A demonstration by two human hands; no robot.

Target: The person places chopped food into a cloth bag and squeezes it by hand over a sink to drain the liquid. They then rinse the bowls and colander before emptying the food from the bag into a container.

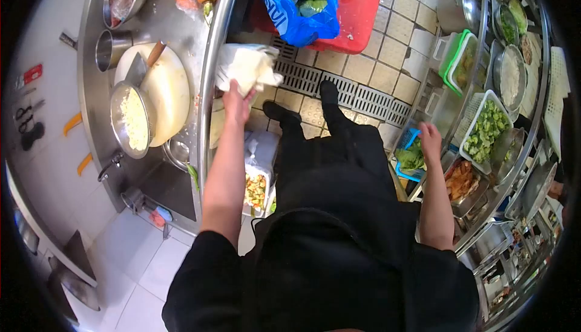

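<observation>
My left hand (237, 103) is closed on a crumpled off-white cloth (247, 69) beside the steel counter's rounded edge. On that counter, a steel bowl of chopped pale food (134, 120) overlaps a round cutting board (172, 99). A cleaver (140, 69) with a wooden handle lies across the board's upper part. My right hand (430, 141) hangs with loosely curled fingers and nothing visible in it. It is nearest a blue basket of leafy greens (413, 157), close to the rack on the right.
A blue plastic bag (302, 20) of wrapped vegetables sits on a red tub (360, 23) ahead. A drain grate (345, 90) crosses the tiled floor. The right-hand rack holds a white basket of chopped greens (487, 129). A tub of diced vegetables (255, 191) stands by my left leg.
</observation>
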